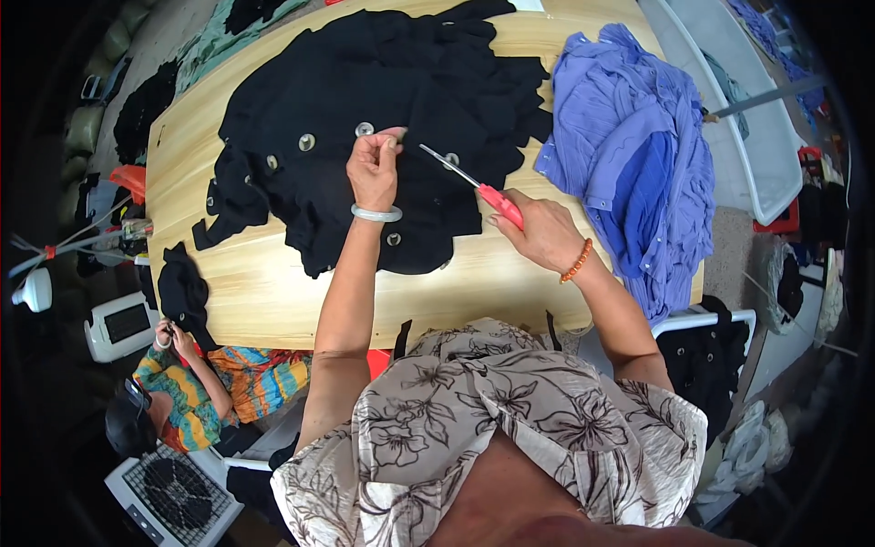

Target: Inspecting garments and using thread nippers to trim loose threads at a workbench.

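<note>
A black garment with several round silver buttons lies spread over a wooden table. My left hand, a pale bangle on its wrist, pinches the black cloth near one silver button. My right hand, with an orange bead bracelet, holds small scissors with a pink handle. Their metal blades point up and left toward my left hand, a short gap away.
A pile of blue-purple shirts lies on the table's right end. A small black piece hangs at the table's left edge. A person in bright patterned clothes sits at lower left near a fan. A white tray stands at right.
</note>
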